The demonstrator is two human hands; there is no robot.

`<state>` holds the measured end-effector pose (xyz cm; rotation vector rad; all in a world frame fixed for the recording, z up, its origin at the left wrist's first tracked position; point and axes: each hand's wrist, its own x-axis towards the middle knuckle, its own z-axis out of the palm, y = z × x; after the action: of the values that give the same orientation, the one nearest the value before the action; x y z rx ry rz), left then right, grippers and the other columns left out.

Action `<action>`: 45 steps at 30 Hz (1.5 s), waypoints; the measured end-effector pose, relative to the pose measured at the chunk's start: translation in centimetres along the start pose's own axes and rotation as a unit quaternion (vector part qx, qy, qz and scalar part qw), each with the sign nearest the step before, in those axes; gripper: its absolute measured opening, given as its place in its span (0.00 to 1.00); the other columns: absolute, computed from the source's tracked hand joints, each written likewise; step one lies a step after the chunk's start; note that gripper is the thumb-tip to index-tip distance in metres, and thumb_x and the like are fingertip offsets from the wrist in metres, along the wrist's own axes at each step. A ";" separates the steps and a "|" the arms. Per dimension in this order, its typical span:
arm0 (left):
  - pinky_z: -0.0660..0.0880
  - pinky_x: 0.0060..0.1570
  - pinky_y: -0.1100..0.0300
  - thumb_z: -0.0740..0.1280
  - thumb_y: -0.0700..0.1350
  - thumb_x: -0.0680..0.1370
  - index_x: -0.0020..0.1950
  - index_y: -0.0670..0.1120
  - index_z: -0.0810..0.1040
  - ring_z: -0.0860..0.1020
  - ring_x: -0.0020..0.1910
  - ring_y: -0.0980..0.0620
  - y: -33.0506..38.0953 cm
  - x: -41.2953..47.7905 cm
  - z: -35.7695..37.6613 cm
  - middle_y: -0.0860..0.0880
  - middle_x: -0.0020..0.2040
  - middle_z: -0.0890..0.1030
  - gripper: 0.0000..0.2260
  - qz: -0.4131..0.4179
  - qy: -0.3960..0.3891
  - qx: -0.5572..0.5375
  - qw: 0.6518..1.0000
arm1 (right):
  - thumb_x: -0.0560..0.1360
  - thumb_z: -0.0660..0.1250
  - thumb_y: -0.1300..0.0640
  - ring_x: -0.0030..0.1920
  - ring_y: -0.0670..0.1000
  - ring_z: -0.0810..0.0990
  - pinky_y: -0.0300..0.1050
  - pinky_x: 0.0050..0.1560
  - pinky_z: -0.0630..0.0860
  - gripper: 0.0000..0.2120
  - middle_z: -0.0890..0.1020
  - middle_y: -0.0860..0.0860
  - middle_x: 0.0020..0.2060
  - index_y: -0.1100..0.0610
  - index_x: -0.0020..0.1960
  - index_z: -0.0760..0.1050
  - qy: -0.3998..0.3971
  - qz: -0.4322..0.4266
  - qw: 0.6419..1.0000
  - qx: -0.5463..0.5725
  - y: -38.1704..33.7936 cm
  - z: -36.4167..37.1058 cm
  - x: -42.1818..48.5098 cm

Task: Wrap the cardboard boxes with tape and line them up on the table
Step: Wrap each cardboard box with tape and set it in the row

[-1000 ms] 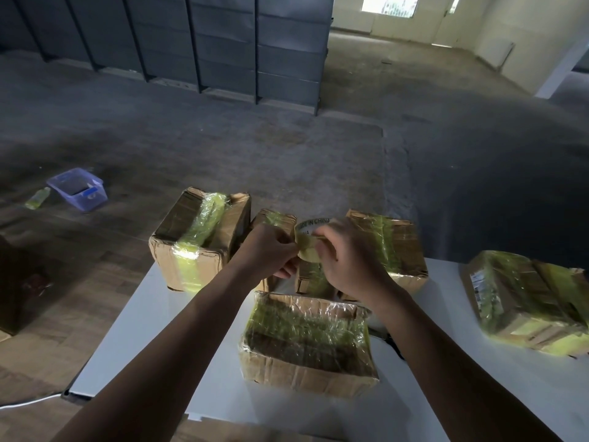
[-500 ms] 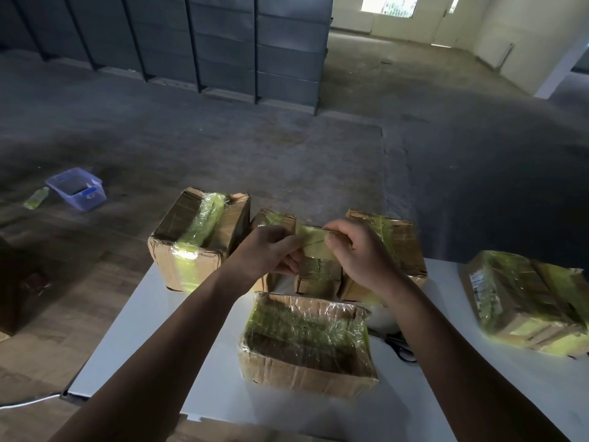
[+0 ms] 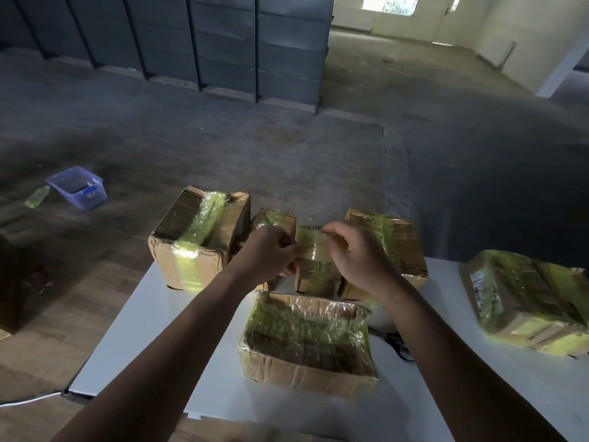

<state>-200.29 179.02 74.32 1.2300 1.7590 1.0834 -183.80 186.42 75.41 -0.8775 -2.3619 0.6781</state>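
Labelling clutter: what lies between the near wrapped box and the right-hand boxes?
Black scissors lie on the white table there, beside the right forearm, in the head view.

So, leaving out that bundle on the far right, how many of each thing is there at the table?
Cardboard boxes: 5
Tape roll: 1
Scissors: 1
Total: 7
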 end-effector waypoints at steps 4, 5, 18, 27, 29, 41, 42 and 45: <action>0.76 0.28 0.68 0.65 0.37 0.79 0.38 0.44 0.76 0.80 0.26 0.57 0.2 0.1 0.3 0.52 0.26 0.80 0.10 0.017 0.017 0.017 1.000 | 0.80 0.64 0.59 0.54 0.50 0.77 0.33 0.49 0.69 0.12 0.80 0.56 0.54 0.63 0.60 0.77 0.006 0.003 1.000 -0.003 -0.1 0.1 0.1; 0.76 0.28 0.67 0.65 0.36 0.79 0.38 0.44 0.76 0.80 0.26 0.57 0.2 0.1 0.3 0.52 0.26 0.80 0.10 0.015 0.016 0.008 1.000 | 0.79 0.64 0.59 0.54 0.49 0.76 0.29 0.48 0.67 0.12 0.80 0.55 0.53 0.63 0.60 0.77 0.008 0.004 1.000 -0.001 -0.2 0.0 0.1; 0.80 0.36 0.62 0.63 0.33 0.79 0.43 0.35 0.76 0.81 0.31 0.51 0.2 -0.5 -0.8 0.46 0.31 0.81 0.06 0.024 -0.064 -0.090 0.994 | 0.80 0.63 0.61 0.44 0.40 0.76 0.28 0.42 0.71 0.09 0.79 0.45 0.43 0.61 0.58 0.78 -0.042 0.053 0.990 0.126 0.0 -1.2 -0.1; 0.78 0.35 0.63 0.73 0.52 0.72 0.42 0.42 0.77 0.82 0.33 0.52 -0.1 -0.5 -0.4 0.49 0.30 0.82 0.13 0.012 -0.053 -0.040 0.998 | 0.80 0.62 0.58 0.41 0.40 0.76 0.32 0.40 0.70 0.08 0.78 0.44 0.40 0.56 0.55 0.78 -0.038 0.057 0.995 0.072 0.4 -0.7 0.2; 0.76 0.31 0.66 0.72 0.45 0.76 0.40 0.43 0.77 0.82 0.30 0.54 -0.1 -0.3 -0.2 0.51 0.28 0.82 0.08 0.017 -0.040 -0.004 0.999 | 0.80 0.62 0.58 0.40 0.40 0.76 0.33 0.39 0.69 0.08 0.78 0.42 0.39 0.57 0.55 0.78 -0.033 0.057 0.996 0.066 0.4 -0.6 0.2; 0.79 0.33 0.61 0.64 0.38 0.79 0.40 0.41 0.76 0.80 0.28 0.53 -0.3 0.1 0.3 0.46 0.31 0.81 0.07 -0.030 -0.042 -0.005 0.999 | 0.80 0.63 0.58 0.45 0.40 0.78 0.30 0.43 0.71 0.09 0.79 0.40 0.43 0.57 0.57 0.79 -0.056 0.060 0.993 0.084 0.6 -0.5 0.3; 0.78 0.33 0.60 0.64 0.39 0.78 0.39 0.42 0.77 0.80 0.28 0.53 -0.5 0.0 0.4 0.47 0.30 0.81 0.08 -0.029 -0.040 0.010 0.999 | 0.80 0.63 0.58 0.44 0.38 0.76 0.27 0.42 0.70 0.09 0.78 0.40 0.43 0.58 0.57 0.79 -0.050 0.057 0.994 0.077 0.7 -0.4 0.3; 0.78 0.33 0.56 0.63 0.42 0.78 0.36 0.42 0.76 0.80 0.27 0.52 -0.8 -0.2 0.7 0.50 0.26 0.80 0.11 -0.014 -0.043 0.060 0.997 | 0.80 0.63 0.59 0.43 0.36 0.75 0.23 0.43 0.68 0.09 0.77 0.41 0.44 0.59 0.57 0.79 -0.028 0.038 0.998 0.044 0.8 -0.3 0.2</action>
<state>-199.92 178.82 73.37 1.3011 1.7911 0.9077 -183.40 187.15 75.21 -0.9253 -2.3382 0.8398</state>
